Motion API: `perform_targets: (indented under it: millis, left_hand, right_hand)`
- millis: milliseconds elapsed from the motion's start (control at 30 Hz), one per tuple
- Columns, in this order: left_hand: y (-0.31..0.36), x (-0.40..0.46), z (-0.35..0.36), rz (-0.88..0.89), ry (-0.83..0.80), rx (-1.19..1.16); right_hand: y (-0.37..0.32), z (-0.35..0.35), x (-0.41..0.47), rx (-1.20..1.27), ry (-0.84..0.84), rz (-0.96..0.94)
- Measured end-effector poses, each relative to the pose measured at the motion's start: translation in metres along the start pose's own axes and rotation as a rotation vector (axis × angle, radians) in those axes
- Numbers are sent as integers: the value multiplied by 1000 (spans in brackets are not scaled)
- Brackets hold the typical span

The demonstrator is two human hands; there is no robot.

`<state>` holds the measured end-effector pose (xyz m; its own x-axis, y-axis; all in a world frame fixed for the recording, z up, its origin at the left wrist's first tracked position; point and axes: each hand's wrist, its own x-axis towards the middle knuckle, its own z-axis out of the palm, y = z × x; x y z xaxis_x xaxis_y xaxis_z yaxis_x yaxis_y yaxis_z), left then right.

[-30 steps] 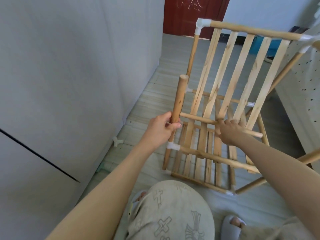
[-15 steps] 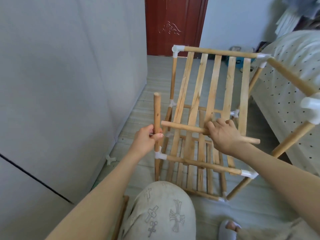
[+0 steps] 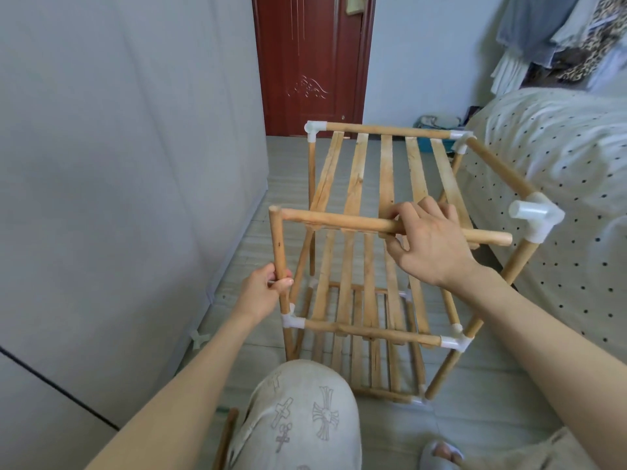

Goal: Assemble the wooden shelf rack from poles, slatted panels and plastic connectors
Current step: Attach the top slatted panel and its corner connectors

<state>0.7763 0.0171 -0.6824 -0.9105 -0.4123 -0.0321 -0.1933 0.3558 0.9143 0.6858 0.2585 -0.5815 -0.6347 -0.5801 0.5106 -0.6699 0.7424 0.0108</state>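
Since a second ago our view has lifted, so the wooden rack (image 3: 383,266) now sits squarely before us on the pale plank floor (image 3: 475,401), beside a dotted bedspread (image 3: 559,198) at 3 o'clock. Our left hand (image 3: 263,293) grips the upright pole (image 3: 279,256) at 9 o'clock, fingers curled round its smooth round shaft. Our right hand (image 3: 431,242) wraps the front rail of the top slatted panel (image 3: 386,184), thumb beneath, fingers over. We count five flat, rough-sawn slats in that panel, and two more slatted tiers below. Seven white plastic connectors show on the frame; the empty elbow connector (image 3: 536,218) at 2 o'clock stands just beyond the rail's free end. One loose white connector (image 3: 200,339) lies by the grey wall (image 3: 118,164) at 8 o'clock. A dark red door (image 3: 312,62) closes the room at 12 o'clock.
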Motion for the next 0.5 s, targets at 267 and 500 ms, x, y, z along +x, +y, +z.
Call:
perform_targets:
  millis: [267,500]
  left_hand:
    - [3,-1,1,-7,8,14]
    - [10,-2,-3,-25,-3,288]
  right_hand:
    - [-5,-12,15,-55,95,3]
    - [-3,-19,21,-13,100,-4]
